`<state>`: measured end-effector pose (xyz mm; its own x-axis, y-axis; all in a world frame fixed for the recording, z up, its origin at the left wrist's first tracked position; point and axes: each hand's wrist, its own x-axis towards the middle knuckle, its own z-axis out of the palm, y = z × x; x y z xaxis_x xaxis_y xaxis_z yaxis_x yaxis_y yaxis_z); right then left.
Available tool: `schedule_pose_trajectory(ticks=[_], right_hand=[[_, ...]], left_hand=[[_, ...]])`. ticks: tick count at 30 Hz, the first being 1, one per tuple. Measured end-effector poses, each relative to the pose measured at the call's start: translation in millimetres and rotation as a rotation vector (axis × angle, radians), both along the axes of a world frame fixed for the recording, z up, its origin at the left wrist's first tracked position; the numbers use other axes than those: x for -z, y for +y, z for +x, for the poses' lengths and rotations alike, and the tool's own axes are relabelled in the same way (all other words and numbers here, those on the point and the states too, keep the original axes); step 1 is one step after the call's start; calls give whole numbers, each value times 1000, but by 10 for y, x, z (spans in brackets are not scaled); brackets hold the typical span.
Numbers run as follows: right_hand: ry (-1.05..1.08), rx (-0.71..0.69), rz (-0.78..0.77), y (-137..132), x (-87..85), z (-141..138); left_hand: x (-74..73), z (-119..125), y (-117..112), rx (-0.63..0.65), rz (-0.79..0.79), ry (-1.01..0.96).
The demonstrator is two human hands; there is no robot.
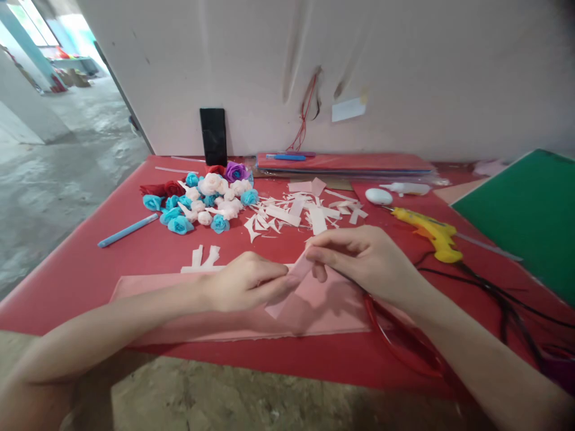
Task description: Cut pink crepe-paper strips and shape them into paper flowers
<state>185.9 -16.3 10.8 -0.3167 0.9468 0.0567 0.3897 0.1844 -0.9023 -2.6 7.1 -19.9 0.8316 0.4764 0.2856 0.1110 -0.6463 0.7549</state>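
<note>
Between my two hands is a narrow pink paper strip point(299, 272), held at a slant above a larger pink sheet point(179, 320). My left hand point(251, 281) pinches the strip near its middle, and its lower end pokes out below the fingers. At the strip's upper end my right hand point(366, 260) closes thumb and forefinger on it. Red-handled scissors point(390, 341) lie under my right wrist, their blades hidden. A few pale cut strips point(206, 256) rest just beyond my left hand.
Paper flowers point(211, 194) in blue, pale pink, red and purple are heaped at the back left beside a blue pen point(128, 230). White paper scraps point(287, 215) lie mid-table. A yellow glue gun point(431, 233) with black cables and a green sheet point(521, 215) are at right. A phone point(213, 136) leans against the wall.
</note>
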Motion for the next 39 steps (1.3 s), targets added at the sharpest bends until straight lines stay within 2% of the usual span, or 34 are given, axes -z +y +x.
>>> schedule_pose_trajectory(ticks=[3, 7, 10, 12, 14, 18, 22, 26, 29, 32, 36, 39], right_hand=[[7, 1, 17, -5, -5, -37], [-18, 45, 141, -8, -51, -14], [-273, 139, 157, -35, 5, 210], [-579, 185, 105, -96, 141, 456], [-905, 214, 173, -203, 337, 711], [-972, 195, 180, -478, 725, 1018], [-1052, 201, 258, -626, 927, 1028], [-1066, 223, 300, -639, 934, 998], [-1100, 251, 350, -648, 898, 1037], [-1148, 260, 365, -663, 880, 1070], [-1193, 230, 353, -649, 871, 1036], [-1201, 241, 338, -615, 873, 992]], left_hand=[[4, -1, -2, -28, -8, 13], [-6, 0, -23, -93, -111, 3], [-16, -1, -42, -165, -307, 33], [-7, 1, -46, -206, -426, 41], [20, 9, -42, -230, -502, 17], [75, 37, -28, -239, -607, -61], [65, 45, -24, -262, -569, -76], [27, 29, -17, -301, -389, -121], [10, 26, -12, -284, -325, -217], [7, 37, -13, -306, -387, -271], [16, 56, -7, -356, -595, -415], [-2, 55, 0, -353, -596, -426]])
